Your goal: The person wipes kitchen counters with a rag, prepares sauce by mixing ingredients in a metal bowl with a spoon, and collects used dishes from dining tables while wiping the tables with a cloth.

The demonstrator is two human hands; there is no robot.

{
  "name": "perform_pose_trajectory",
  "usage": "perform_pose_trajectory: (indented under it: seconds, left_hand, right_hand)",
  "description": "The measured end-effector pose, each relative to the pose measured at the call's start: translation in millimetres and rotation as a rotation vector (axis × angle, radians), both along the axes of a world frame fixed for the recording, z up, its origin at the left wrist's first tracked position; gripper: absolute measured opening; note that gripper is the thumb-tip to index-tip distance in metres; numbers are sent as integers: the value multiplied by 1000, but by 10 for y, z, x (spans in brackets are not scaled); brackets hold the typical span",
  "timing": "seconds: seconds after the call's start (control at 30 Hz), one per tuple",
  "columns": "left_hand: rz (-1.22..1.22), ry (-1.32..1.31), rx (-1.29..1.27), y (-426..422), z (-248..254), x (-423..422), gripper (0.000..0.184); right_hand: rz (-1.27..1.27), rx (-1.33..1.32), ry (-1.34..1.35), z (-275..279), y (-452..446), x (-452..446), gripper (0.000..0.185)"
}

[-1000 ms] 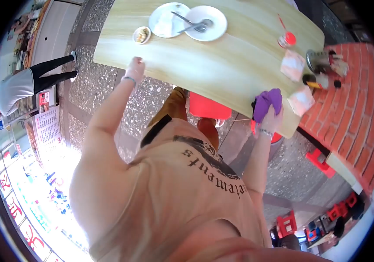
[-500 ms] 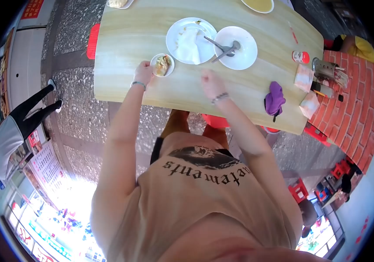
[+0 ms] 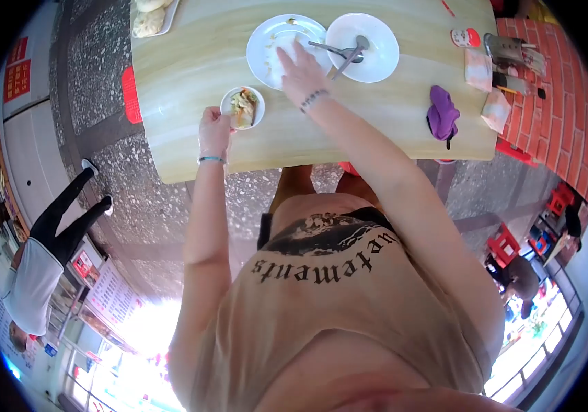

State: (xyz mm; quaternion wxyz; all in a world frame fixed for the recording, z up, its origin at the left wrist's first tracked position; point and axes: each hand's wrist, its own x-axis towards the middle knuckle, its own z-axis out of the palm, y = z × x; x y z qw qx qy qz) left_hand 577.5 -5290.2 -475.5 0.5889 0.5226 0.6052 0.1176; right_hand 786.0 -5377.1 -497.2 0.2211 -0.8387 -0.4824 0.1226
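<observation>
My left hand (image 3: 215, 130) is closed at the near left rim of a small white bowl (image 3: 261, 108), fingers bunched against its edge. Chopped food (image 3: 243, 108), pale with green and orange bits, fills that bowl. Over a white plate (image 3: 258, 40), my right hand (image 3: 302, 75) reaches with its fingers spread, on or just above a crumpled white napkin (image 3: 277, 65); I cannot tell whether they touch. Food scraps dot the plate's far side. Right of it sits a white bowl (image 3: 384, 58) with a metal spoon (image 3: 361, 45) and another utensil resting inside.
A purple cloth item (image 3: 443, 113) lies on the wooden table (image 3: 191, 62). Tissue packs (image 3: 478, 70), a red-and-white can (image 3: 465, 38) and a metal utensil holder (image 3: 503, 48) stand at the right. Buns (image 3: 148, 22) sit on a tray at far left. One person (image 3: 36, 275) stands left.
My right hand has moved forward from the table onto the plate and opened from a fist. The left hand stays at the small bowl. The camera view has shifted.
</observation>
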Motion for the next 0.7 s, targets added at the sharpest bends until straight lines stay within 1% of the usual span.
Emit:
perform_pose_trajectory:
  seconds: [0.07,0.1,0.17,0.2,0.27,0.3,0.37,0.4,0.47,0.5,0.57,0.63,0.67,0.7]
  left_hand:
    - [-4,-1,-4,-80,18,-9,13]
    - [-20,-1,0,-93,-1,-23,13]
    - [20,-23,-51,-173,-57,-42,13]
    - [1,-15,-61,-234,-67,-82,13]
    - [9,-49,-56,-280,-78,-96,13]
    - [-22,-50,-69,-312,-89,-102,13]
    - [-48,1,-93,-328,-100,-95,12]
    - [-79,0,-106,-356,-102,-43,12]
    - [-190,32,-74,-496,-106,57,12]
    - [-223,16,-84,-538,-153,173,12]
    - [-404,51,-63,-643,-245,286,12]
    - [-492,64,-62,-909,-304,539,11]
    - [-537,99,-58,-1045,-303,647,10]
    - [-570,93,-62,-1179,-268,780,10]
  right_hand:
    - [47,4,-283,-276,269,107,39]
    - [31,6,-283,-315,337,147,39]
    - [253,-97,-140,-414,303,221,27]
    - [235,-108,-131,-410,225,200,27]
    - [384,-175,-72,-368,9,213,16]
    - [353,-189,-69,-331,-167,206,16]
    - [338,-105,-50,-225,-488,125,13]
    - [307,-120,-49,-116,-684,90,13]
    - [47,62,227,133,-1194,27,10]
    - [14,53,210,179,-1447,98,10]
    - [-240,86,268,196,-2043,154,14]
    - [-532,54,392,221,-2765,352,19]
    - [-695,23,437,379,-3092,527,21]
    - [-925,18,527,499,-3393,681,22]
